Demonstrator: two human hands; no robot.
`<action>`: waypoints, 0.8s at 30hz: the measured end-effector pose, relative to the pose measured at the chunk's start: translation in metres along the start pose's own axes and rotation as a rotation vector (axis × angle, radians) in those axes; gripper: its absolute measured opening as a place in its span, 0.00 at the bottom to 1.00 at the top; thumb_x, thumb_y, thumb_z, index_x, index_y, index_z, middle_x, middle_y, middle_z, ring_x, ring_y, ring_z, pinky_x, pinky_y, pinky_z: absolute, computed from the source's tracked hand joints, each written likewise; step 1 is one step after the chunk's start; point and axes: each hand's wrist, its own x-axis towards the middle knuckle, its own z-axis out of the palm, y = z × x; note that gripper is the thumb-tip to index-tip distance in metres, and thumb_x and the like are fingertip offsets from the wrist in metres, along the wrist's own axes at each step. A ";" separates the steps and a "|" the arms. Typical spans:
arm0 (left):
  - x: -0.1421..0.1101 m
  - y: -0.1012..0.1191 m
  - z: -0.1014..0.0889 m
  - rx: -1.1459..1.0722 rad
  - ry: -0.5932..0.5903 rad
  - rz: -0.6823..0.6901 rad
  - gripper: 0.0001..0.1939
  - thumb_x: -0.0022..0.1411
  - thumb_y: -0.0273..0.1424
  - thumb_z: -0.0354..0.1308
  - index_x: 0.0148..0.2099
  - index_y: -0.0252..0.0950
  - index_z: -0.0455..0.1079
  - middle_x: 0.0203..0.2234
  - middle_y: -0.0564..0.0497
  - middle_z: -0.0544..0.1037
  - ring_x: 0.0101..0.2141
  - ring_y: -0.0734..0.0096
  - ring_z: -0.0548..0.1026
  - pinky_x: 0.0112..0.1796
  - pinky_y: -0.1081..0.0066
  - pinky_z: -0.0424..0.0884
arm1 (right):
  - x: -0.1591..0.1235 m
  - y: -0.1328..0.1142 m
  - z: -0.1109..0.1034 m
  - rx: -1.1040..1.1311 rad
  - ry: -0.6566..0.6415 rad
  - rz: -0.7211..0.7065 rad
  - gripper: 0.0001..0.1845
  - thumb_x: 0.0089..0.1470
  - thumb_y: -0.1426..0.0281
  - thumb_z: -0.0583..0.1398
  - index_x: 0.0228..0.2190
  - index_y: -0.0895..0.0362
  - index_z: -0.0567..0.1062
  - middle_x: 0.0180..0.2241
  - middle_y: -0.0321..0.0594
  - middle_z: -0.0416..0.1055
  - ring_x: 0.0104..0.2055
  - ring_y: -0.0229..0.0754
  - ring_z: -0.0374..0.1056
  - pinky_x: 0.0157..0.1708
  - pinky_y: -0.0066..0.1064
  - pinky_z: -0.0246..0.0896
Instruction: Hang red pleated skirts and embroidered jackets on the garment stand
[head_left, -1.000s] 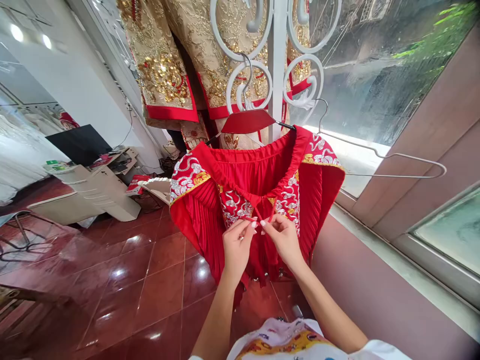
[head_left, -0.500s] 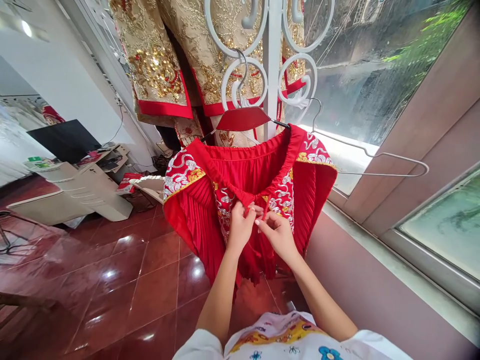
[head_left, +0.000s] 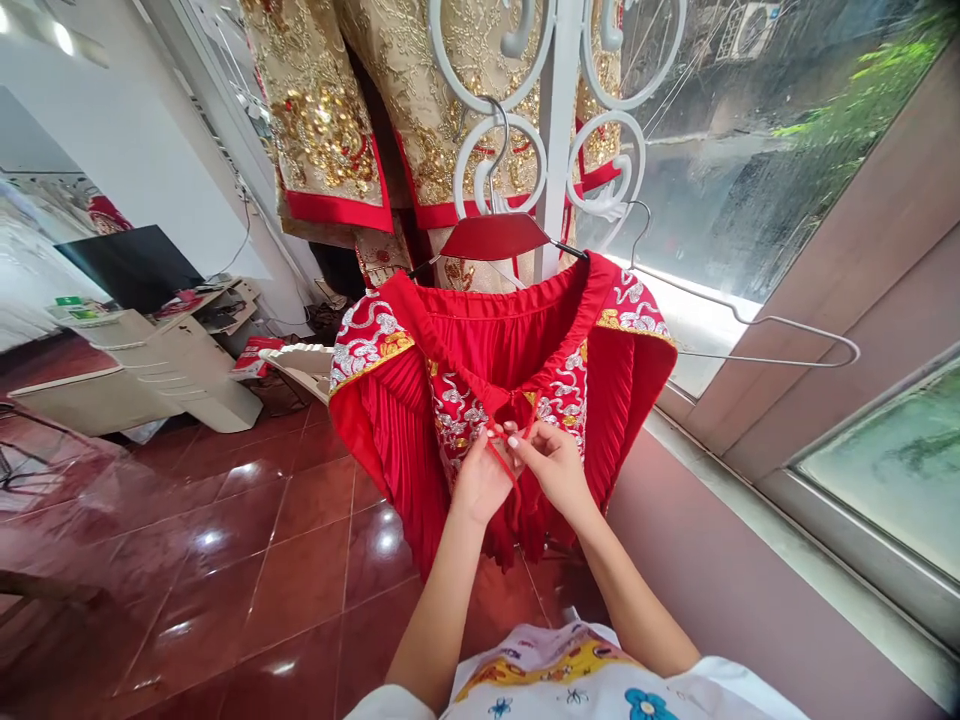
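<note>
— what is seen underfoot?
— a glossy red tiled floor is laid, and light is reflected off it.
— and on the left?
— a white wall is seen, with a cream cabinet and a black screen placed before it.
— and on the right?
— daylight is let in through a large window, which is set in a mauve frame above a pink wall.
</note>
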 end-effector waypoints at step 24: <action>-0.024 0.010 -0.028 0.694 -0.283 0.428 0.18 0.57 0.41 0.56 0.41 0.34 0.76 0.12 0.56 0.65 0.13 0.75 0.66 0.19 0.72 0.65 | 0.004 0.003 0.001 0.151 -0.059 0.169 0.18 0.44 0.58 0.65 0.21 0.58 0.66 0.15 0.30 0.62 0.16 0.27 0.46 0.16 0.24 0.36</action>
